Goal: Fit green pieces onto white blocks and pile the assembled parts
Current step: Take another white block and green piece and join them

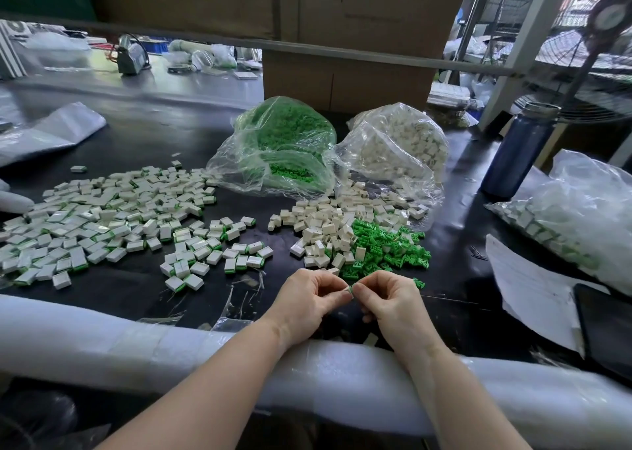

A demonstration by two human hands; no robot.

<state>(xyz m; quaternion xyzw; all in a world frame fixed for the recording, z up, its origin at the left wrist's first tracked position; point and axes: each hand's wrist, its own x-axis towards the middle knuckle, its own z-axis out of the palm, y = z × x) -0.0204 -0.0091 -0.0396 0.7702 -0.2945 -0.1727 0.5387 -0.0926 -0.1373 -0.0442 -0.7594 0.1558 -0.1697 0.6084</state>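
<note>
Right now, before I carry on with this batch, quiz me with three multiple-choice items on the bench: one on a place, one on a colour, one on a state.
1. Where does the pile of assembled parts lie?
A. left of the hands
B. inside a bag
C. on the paper sheet

2. What colour is the bottle at right?
A. red
B. dark blue
C. yellow

3. What are the left hand and right hand doing?
A. lying flat on the table
B. pinching one small piece between them
C. lifting a bag

Answers: 1 A, the pile spreads over the table's left side. 2 B, its body is dark blue. 3 B, both hands' fingertips meet on the piece.
</note>
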